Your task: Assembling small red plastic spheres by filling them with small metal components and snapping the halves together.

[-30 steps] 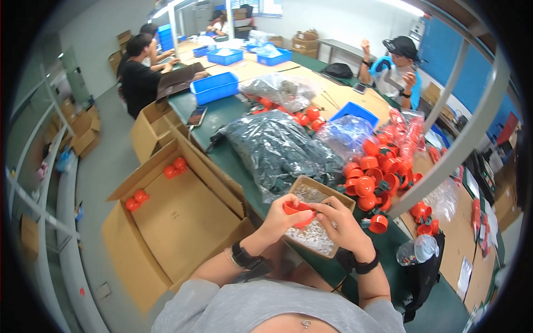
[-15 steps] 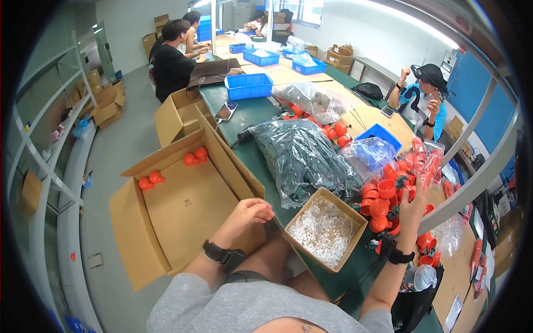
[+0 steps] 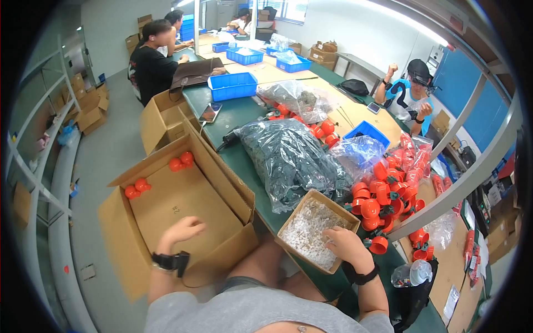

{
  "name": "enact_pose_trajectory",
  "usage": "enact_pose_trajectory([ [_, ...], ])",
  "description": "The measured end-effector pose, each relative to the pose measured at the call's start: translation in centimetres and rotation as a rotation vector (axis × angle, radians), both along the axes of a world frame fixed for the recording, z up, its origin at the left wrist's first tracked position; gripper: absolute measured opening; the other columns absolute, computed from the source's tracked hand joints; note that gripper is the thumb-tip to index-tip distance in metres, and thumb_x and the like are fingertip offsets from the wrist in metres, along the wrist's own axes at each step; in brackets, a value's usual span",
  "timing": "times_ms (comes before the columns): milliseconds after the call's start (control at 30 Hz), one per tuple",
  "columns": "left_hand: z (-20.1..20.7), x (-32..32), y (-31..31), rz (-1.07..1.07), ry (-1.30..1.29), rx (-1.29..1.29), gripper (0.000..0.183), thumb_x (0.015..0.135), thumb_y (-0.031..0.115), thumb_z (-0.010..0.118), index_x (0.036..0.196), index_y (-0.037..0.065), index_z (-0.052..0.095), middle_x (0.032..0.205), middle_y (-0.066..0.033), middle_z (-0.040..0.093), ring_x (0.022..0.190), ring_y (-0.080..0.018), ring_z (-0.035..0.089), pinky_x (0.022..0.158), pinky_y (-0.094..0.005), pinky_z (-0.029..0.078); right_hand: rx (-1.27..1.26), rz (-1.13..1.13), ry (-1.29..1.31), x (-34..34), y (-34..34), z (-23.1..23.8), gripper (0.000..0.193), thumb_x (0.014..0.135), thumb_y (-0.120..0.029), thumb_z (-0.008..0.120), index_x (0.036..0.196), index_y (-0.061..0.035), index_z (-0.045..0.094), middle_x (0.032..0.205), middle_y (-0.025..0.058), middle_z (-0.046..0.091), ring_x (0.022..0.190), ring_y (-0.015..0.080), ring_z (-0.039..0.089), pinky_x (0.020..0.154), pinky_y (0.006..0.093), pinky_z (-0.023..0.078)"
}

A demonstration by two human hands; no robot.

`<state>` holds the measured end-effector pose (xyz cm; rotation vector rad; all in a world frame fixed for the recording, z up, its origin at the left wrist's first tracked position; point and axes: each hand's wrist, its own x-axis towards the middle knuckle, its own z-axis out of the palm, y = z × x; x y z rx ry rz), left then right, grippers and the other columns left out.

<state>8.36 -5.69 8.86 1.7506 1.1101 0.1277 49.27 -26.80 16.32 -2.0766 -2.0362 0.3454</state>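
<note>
The right hand (image 3: 348,245) bends its fingers (image 3: 332,235) at the tiny white pieces (image 3: 308,230) inside a small cardboard box (image 3: 338,211); whether they grasp any cannot be told. The left hand (image 3: 184,229), loosely curled and released, hangs over a large open carton (image 3: 191,191). Beyond the right fingers, red plastic cups (image 3: 370,208) heap on the green desk (image 3: 244,166).

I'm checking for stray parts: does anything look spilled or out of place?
A small red piece lies far left, away from the red cups heaped on the table, so it looks stray; it's too small to identify. The white bits appear contained.
</note>
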Motion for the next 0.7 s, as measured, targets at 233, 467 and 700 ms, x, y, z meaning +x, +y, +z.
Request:
enact_pose_trajectory([
  [233, 0.5, -7.2, 6.8, 0.355, 0.086, 0.055, 0.043, 0.083, 0.030, 0.056, 0.110, -0.004, 0.055, 0.095, -0.0151, 0.063, 0.089, -0.0223, 0.061, 0.080, -0.0325, 0.047, -0.088, 0.025, -0.063, 0.4, 0.8, -0.5, 0.016, 0.072, -0.011, 0.064, 0.086, -0.0075, 0.059, 0.080, 0.0126, 0.057, 0.078, 0.0325, 0.059, 0.070, 0.0408, 0.048],
  [467, -10.2, -15.0, 16.2, 0.681, 0.770, 0.521, 0.064, 0.076, 0.022, 0.062, 0.129, -0.003, 0.035, 0.137, -0.0208, 0.030, 0.124, -0.0396, 0.033, 0.097, -0.0450, 0.037, -0.356, 0.135, -0.181, 0.1, 1.7, 0.0, 0.006, 0.073, -0.010, 0.056, 0.078, -0.0064, 0.056, 0.078, 0.0148, 0.058, 0.078, 0.0331, 0.059, 0.066, 0.0415, 0.047],
  [700, -15.4, -16.8, 19.7, 0.890, 0.855, 0.768, 0.067, 0.075, 0.025, 0.064, 0.132, 0.009, 0.032, 0.138, -0.0149, 0.031, 0.131, -0.0379, 0.021, 0.097, -0.0569, 0.032, -0.341, -0.021, -0.071, -2.4, 2.1, 1.3, 0.007, 0.071, -0.008, 0.054, 0.077, -0.0045, 0.055, 0.073, 0.0150, 0.058, 0.075, 0.0338, 0.059, 0.065, 0.0411, 0.047],
])
